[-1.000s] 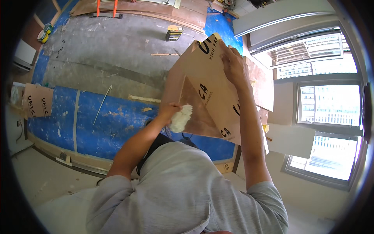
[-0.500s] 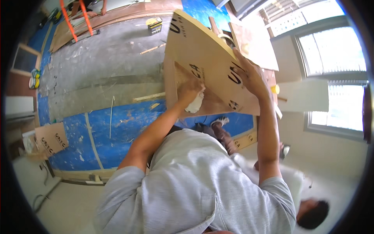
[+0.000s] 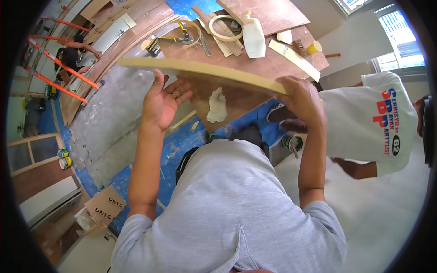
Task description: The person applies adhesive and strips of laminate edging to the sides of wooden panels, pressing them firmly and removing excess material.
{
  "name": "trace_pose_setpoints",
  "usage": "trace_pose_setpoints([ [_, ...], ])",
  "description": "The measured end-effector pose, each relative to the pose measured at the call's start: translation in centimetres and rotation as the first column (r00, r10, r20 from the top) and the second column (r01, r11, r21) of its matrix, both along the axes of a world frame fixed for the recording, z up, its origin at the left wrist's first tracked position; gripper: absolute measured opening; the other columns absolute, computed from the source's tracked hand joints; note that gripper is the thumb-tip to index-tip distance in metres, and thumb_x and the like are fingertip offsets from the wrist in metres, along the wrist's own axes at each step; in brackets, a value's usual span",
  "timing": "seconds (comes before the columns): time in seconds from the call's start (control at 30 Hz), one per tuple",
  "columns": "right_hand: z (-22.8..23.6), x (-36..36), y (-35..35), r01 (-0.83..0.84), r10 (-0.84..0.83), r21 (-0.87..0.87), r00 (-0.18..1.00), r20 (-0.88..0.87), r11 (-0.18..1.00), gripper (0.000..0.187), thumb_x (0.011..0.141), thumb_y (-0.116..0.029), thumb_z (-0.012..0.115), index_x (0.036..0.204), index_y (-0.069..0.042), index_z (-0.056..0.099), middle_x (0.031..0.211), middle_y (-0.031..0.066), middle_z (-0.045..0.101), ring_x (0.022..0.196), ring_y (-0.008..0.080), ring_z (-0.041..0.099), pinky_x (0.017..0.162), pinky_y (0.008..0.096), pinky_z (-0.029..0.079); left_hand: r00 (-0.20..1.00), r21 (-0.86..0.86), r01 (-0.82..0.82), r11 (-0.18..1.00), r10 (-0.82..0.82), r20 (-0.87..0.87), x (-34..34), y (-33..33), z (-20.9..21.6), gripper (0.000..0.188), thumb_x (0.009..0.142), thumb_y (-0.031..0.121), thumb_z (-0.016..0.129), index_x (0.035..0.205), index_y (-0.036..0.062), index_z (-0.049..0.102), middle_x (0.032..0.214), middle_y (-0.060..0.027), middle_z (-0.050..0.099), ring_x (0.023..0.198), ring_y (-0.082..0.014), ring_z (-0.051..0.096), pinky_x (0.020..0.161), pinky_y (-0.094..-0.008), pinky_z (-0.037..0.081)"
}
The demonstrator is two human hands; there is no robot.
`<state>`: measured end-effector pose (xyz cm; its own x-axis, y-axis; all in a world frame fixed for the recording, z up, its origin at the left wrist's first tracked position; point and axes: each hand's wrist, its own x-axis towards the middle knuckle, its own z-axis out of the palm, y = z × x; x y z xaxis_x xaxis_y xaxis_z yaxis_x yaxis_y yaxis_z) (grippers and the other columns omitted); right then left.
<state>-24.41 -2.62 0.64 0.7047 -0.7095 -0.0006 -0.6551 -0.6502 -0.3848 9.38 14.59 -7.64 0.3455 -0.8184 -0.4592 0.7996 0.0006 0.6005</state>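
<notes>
A yellowish wooden board (image 3: 200, 69) is seen nearly edge-on in front of me, raised above a brown plywood work surface (image 3: 246, 98). My right hand (image 3: 302, 98) is closed around its right end. My left hand (image 3: 166, 101) is open near the board's left part, palm turned up and fingers spread, with a ring on one finger. Whether its fingertips touch the underside cannot be made out. A crumpled white rag (image 3: 217, 105) lies on the plywood below the board, between my two hands.
Beyond the board lie a white plastic jug (image 3: 253, 38), tape rolls (image 3: 226, 28), yellow-black pliers (image 3: 185, 36) and a yellow cup (image 3: 314, 47). A person in a white shirt (image 3: 371, 123) stands close on my right. Another person (image 3: 70, 59) works by an orange ladder (image 3: 61, 59).
The board has tipped from showing its broad face to nearly edge-on. My left hand has let go of the white rag and opened. The white-shirted person now stands farther forward on my right.
</notes>
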Motion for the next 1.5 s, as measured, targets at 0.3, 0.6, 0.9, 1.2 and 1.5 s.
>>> trace_pose_setpoints([
  [0.3,-3.6,-2.0,10.5,-0.103,0.115,0.07,0.973,-0.201,0.992,0.048,0.071,-0.015,0.085,0.115,-0.009,0.068,0.111,0.0095,0.066,0.106,0.0299,0.066,0.091,0.042,0.052,0.993,0.288,-0.087,0.954,0.062,0.096,-4.3,4.9,1.0,0.056,0.105,0.034,0.063,0.146,-0.0001,0.045,0.143,-0.0189,0.057,0.128,-0.0331,0.062,0.1,-0.0577,0.058],
  [0.6,-14.0,-4.6,-4.3,0.137,-0.091,0.607,0.99,-0.107,0.783,0.083,0.086,-0.045,0.084,0.151,-0.005,0.051,0.152,0.0236,0.052,0.133,0.0434,0.056,0.113,0.0493,0.045,0.985,0.375,-0.129,0.918,0.164,-0.061,-5.0,8.3,-0.5,0.046,0.105,0.032,0.059,0.138,-0.0004,0.054,0.132,-0.0175,0.066,0.115,-0.0312,0.069,0.087,-0.0484,0.062],
  [0.9,-31.0,-10.9,-3.1,0.265,-0.795,0.95,0.533,-0.288,-0.167,0.069,0.099,-0.053,0.07,0.139,0.003,0.06,0.132,0.0197,0.064,0.111,0.0289,0.067,0.094,0.0436,0.056,0.964,0.44,-0.153,0.885,0.232,-0.13,-6.0,13.3,-5.9,0.05,0.098,0.018,0.067,0.142,0.0006,0.053,0.139,-0.0143,0.062,0.128,-0.0296,0.061,0.105,-0.0487,0.052],
  [1.2,-21.3,-8.8,-5.7,0.282,-0.877,0.899,0.442,0.189,0.335,0.044,0.1,-0.046,0.072,0.101,-0.002,0.071,0.089,0.0058,0.07,0.075,0.0155,0.064,0.07,0.0321,0.053,0.946,0.08,-0.139,0.987,0.157,-0.284,-8.0,14.7,-6.6,0.068,0.092,0.02,0.079,0.15,0.0037,0.047,0.146,-0.0141,0.057,0.137,-0.0318,0.053,0.117,-0.0509,0.043],
  [1.5,-7.2,-11.6,-11.1,0.109,-0.509,0.5,0.092,0.856,0.859,0.052,0.104,-0.044,0.065,0.132,0.0,0.057,0.128,0.0146,0.066,0.113,0.0296,0.067,0.099,0.0436,0.057,0.786,-0.352,-0.5,0.791,0.244,-0.568,-7.8,-6.1,-12.3,0.092,0.095,0.069,0.059,0.159,0.0078,0.035,0.162,-0.0107,0.042,0.15,-0.033,0.036,0.126,-0.053,0.027],
])
